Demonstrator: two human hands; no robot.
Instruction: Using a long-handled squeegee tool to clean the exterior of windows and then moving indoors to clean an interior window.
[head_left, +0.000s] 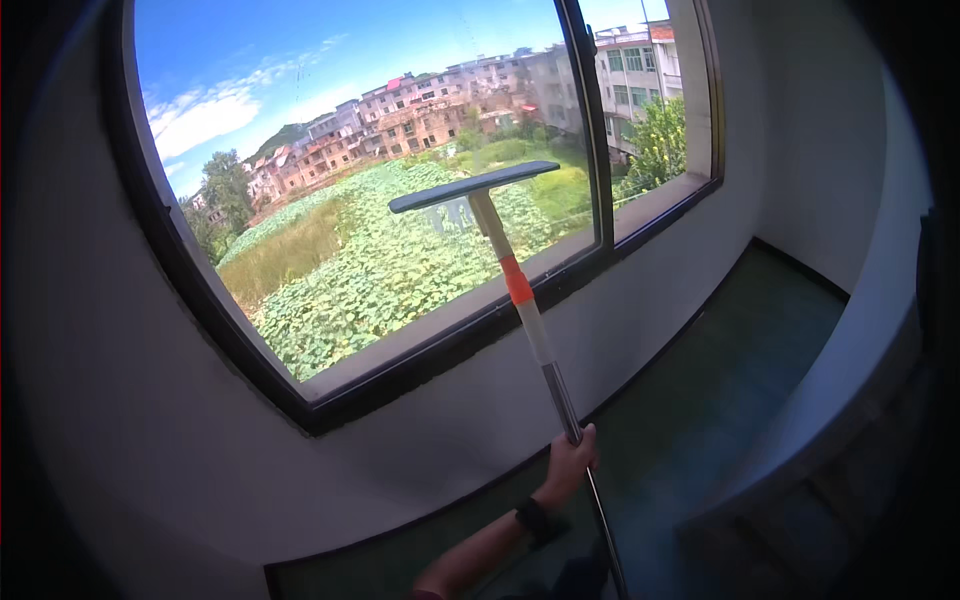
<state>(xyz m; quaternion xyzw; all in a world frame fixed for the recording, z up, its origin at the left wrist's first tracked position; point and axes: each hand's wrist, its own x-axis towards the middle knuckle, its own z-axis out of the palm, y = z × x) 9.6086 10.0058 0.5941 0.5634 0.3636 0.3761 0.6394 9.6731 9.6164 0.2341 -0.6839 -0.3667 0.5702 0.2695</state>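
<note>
My left hand (571, 459), with a dark band on the wrist, grips the metal pole (561, 397) of a window squeegee. The pole rises to a pale plastic neck with an orange collar (516, 280). At its top, the wide dark squeegee head (474, 186) lies across the view of the window pane (420, 247), tilted slightly up to the right. Whether the blade touches the glass cannot be told. Streaks show on the glass just below the head. The pole's lower end runs out of the picture at the bottom. My right hand is out of view.
A dark window frame (420, 367) surrounds the pane, with an upright bar (592, 127) near the right and an opening beyond it. Pale wall (405, 457) lies below, meeting a dark green floor (690, 390). Another pale wall (825, 405) curves along the right. Plants and buildings stand outside.
</note>
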